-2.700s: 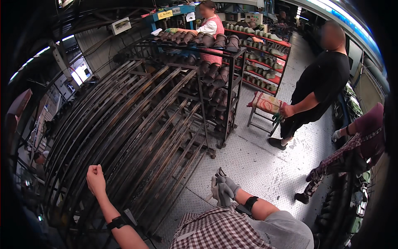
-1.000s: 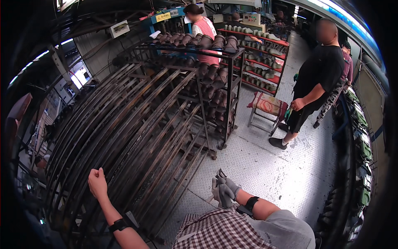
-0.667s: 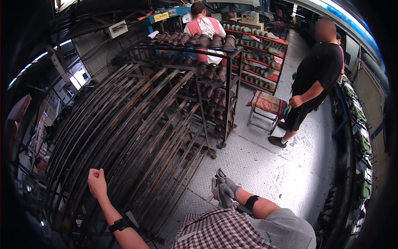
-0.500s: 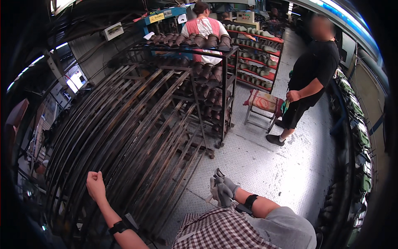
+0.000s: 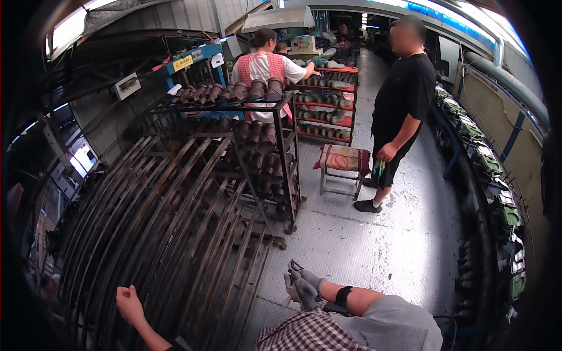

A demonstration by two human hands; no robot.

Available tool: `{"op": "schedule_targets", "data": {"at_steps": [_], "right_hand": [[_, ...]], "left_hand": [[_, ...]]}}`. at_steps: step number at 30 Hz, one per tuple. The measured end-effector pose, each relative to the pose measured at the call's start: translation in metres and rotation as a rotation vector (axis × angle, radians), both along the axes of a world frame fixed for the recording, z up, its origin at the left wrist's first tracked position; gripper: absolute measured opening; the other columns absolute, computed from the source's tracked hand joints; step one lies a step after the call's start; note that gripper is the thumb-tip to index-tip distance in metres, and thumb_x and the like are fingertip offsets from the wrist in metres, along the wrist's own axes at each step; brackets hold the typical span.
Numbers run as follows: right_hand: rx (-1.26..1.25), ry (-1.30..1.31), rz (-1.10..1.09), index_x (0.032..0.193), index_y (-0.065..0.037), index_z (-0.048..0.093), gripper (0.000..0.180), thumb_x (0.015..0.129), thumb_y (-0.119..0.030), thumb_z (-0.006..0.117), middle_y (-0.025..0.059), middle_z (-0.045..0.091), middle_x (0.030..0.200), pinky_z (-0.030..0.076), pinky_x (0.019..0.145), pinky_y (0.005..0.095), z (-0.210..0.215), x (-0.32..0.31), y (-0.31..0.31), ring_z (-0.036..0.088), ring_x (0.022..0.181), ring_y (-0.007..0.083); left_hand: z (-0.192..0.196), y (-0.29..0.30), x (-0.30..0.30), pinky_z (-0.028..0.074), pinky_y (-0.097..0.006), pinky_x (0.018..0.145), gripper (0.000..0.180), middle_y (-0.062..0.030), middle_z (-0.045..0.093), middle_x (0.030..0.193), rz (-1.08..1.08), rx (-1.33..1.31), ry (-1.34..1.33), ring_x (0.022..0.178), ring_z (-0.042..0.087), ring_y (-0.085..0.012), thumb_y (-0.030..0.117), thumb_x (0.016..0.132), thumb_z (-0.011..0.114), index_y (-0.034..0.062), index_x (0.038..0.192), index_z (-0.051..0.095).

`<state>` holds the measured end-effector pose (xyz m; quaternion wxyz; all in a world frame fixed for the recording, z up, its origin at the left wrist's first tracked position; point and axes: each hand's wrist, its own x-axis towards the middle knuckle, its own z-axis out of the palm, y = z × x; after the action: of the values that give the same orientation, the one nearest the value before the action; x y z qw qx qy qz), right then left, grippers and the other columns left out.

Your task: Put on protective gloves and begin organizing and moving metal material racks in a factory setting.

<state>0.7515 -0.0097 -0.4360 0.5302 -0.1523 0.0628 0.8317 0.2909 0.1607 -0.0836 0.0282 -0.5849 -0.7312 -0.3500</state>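
Note:
My left hand (image 5: 129, 304), bare, is held over the dark metal bars of a long rack (image 5: 170, 216). Its fingers are curled closed, and nothing shows in them. My right hand (image 5: 304, 288) wears a grey glove and is closed in front of my checked apron (image 5: 316, 333). A small dark tool with a curved loop (image 5: 297, 265) sticks out past its fingers; the rest of the tool is hidden in the glove.
A black rack (image 5: 284, 158) with brown shoe uppers (image 5: 257, 90) stands ahead. Beyond it, a person (image 5: 260, 67) reaches to a red-shelved rack (image 5: 328, 108) of footwear. A person in black (image 5: 404, 88) stands by a cloth-covered stool (image 5: 342, 159). A conveyor line (image 5: 486, 169) runs along the right.
My view has tilted up and turned right. My left hand sits lower in the picture, still closed. The far person now has an arm stretched to the red-shelved rack.

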Motion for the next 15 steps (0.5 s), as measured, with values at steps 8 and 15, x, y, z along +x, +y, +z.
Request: {"op": "schedule_targets", "data": {"at_steps": [8,15], "right_hand": [[0.150,-0.400,0.041,0.098,-0.011,0.056,0.029,0.099,-0.035,0.038,0.0026,0.063,0.105,0.040,0.098,0.0530,0.005,0.014,-0.009,0.059,0.089,0.0297],[0.018,-0.278,-0.326,0.107,-0.007,0.059,0.020,0.101,-0.022,0.047,-0.0009,0.060,0.102,0.047,0.090,0.0311,-0.047,0.060,-0.049,0.056,0.093,0.0136]], "left_hand": [[-0.005,0.007,0.002,0.043,-0.042,0.062,0.024,-0.0109,0.057,0.070,-0.011,-0.028,-0.029,0.066,0.057,-0.0302,0.023,0.088,0.065,0.0042,0.081,0.051],[0.001,0.006,0.003,0.043,-0.039,0.063,0.017,-0.0089,0.058,0.076,0.186,-0.016,0.040,0.070,0.057,-0.0240,0.021,0.096,0.057,0.0055,0.090,0.053]]}}
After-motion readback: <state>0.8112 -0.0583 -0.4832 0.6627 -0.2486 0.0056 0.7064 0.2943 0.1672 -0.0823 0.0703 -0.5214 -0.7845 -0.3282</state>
